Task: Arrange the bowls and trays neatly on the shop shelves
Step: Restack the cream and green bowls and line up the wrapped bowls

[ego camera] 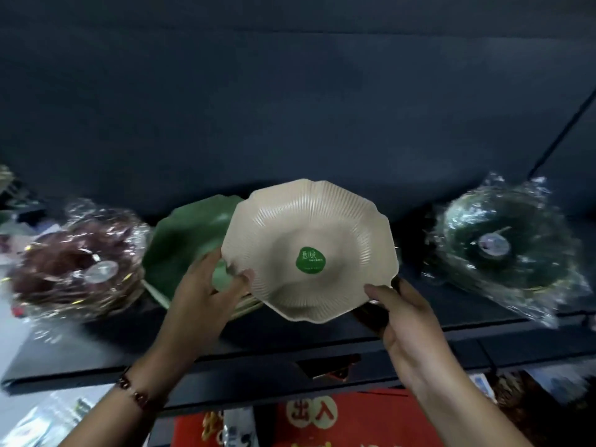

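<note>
Beige ribbed bowl [309, 250] centre frame, tilted toward you above black shelf [96, 356]. Left hand [206, 285] pinches left rim, right hand [403, 314] grips lower-right rim. Level it, then lower beside green bowl [183, 240] at centre left, clear of wrapped stacks.

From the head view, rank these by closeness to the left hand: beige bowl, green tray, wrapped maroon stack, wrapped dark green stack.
1. Beige bowl: its left rim is gripped by the left hand.
2. Green tray: just behind that hand, partly under the bowl.
3. Wrapped maroon stack: further left on the shelf.
4. Wrapped dark green stack: far right, beyond the bowl.
</note>
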The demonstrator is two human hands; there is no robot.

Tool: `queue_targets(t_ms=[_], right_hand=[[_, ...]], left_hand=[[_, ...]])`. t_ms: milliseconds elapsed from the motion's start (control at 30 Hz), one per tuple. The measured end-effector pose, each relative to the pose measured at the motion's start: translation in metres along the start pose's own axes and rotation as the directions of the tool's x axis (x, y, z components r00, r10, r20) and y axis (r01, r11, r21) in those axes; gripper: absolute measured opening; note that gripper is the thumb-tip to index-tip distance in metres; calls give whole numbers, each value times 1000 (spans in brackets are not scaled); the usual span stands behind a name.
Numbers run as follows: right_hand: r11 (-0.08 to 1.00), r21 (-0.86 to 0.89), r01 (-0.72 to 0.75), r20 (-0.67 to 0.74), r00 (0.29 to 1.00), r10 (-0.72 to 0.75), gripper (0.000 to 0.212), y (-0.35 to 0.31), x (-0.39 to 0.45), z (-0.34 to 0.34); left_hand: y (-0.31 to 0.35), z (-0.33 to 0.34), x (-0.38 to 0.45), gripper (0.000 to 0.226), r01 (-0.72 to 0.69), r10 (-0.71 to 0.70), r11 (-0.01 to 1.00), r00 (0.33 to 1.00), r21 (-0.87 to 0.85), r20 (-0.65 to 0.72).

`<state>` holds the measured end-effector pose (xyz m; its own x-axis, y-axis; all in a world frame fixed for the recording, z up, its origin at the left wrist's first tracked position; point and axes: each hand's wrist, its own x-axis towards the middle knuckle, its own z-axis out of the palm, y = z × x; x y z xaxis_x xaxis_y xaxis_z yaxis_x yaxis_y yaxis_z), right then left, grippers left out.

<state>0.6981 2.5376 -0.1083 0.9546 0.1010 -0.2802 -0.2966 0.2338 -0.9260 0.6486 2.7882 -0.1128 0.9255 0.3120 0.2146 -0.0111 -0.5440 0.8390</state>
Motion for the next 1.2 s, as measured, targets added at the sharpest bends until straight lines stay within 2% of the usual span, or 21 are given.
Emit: queue_targets(t_ms=[67, 167, 267, 367, 500, 600, 667, 733, 767, 867, 967, 1067, 1133, 1200], right_hand=[[997, -78, -6, 33, 999, 9, 26, 7, 9, 33], [987, -154, -36, 87, 995, 50, 24, 15, 24, 77], [967, -255, 5, 130, 991, 29, 18, 25, 38, 117], [924, -380, 52, 107, 994, -12, 18, 39, 48, 144], [799, -590, 117, 92, 993, -78, 21, 57, 59, 159], [661, -730, 174, 98, 984, -152, 34, 73, 64, 159], [528, -825, 201, 96, 971, -220, 43, 83, 65, 156], [376, -906, 194, 106, 964, -244, 56, 91, 66, 153], [349, -918, 189, 112, 967, -230, 67, 94, 65, 152], [399, -898, 186, 137, 979, -149, 84, 97, 65, 152], [401, -888, 225, 186, 973, -134, 85, 96, 65, 150], [337, -894, 295, 256, 954, -157, 78, 89, 60, 139], [246, -909, 336, 301, 939, -168, 72, 86, 57, 123], [88, -924, 372, 352, 917, -185, 69, 87, 59, 100]], left_hand=[[-17, -30, 4, 37, -51, 54, 997, 997, 50, -56], [-41, -67, 11, 38, -35, 42, 997, 995, 70, -96], [-80, -97, 23, 49, -4, 42, 968, 989, 253, -142], [-116, -110, 36, 56, 65, -19, 916, 993, 396, -119], [-151, -105, 42, 76, 131, -97, 842, 991, 523, -91], [-159, -97, 35, 97, 222, -199, 794, 974, 566, -104], [-160, -90, 29, 99, 219, -190, 788, 975, 576, -110], [-160, -86, 27, 91, 171, -136, 771, 985, 614, -104], [-163, -85, 27, 85, 136, -98, 761, 991, 634, -95], [-162, -84, 27, 72, 63, -34, 743, 998, 667, -57], [-155, -86, 29, 70, 13, 11, 716, 1000, 698, -29], [-131, -75, 31, 70, -105, 74, 742, 995, 662, 74], [-107, -55, 31, 69, -214, 141, 761, 976, 613, 165], [-84, -31, 30, 68, -334, 221, 748, 940, 574, 259]])
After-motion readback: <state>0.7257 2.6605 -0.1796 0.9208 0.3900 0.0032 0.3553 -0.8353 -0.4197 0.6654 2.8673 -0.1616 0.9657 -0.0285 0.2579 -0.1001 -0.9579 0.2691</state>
